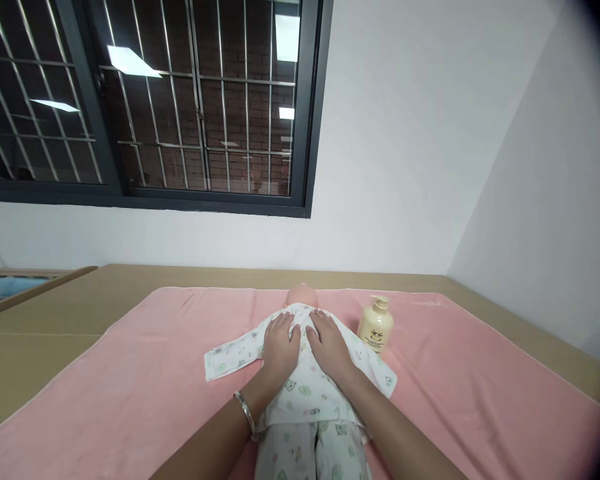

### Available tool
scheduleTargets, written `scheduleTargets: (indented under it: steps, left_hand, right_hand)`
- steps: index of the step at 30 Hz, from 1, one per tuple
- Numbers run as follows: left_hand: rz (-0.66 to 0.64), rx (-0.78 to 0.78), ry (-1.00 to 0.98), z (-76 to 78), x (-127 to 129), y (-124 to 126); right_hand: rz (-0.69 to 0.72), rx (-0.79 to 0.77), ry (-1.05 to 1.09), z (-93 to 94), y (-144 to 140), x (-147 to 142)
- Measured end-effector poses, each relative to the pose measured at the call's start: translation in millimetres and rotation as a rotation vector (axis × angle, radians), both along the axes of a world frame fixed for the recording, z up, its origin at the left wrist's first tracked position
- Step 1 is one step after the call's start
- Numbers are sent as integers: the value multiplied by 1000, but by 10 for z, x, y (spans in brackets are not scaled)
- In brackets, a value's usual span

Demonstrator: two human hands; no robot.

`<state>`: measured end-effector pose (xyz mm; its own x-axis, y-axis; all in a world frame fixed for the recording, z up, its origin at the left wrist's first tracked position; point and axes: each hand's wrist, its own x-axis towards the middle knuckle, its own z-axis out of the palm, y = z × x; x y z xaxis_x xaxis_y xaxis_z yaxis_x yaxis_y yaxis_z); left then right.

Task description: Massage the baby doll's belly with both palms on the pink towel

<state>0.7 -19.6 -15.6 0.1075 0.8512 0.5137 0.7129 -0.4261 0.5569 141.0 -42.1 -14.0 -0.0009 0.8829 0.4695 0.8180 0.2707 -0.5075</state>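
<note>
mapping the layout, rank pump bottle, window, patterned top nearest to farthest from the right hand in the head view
1. Patterned top: beneath the right hand, touching it.
2. Pump bottle: right of the hand.
3. Window: on the far wall, upper left.

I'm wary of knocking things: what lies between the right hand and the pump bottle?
The head view shows the patterned sleeve between the right hand and the pump bottle, plus pink towel higher in frame.

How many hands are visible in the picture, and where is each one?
2: the left hand and the right hand, side by side on the upper part of the printed top.
</note>
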Motion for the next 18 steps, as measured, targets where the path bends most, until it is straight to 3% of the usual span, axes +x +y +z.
scheduleTargets:
  steps: [18]
  left_hand:
    - [-1, 15, -20, -25, 1, 15]
  right_hand:
    - [4, 1, 14, 6, -14, 6]
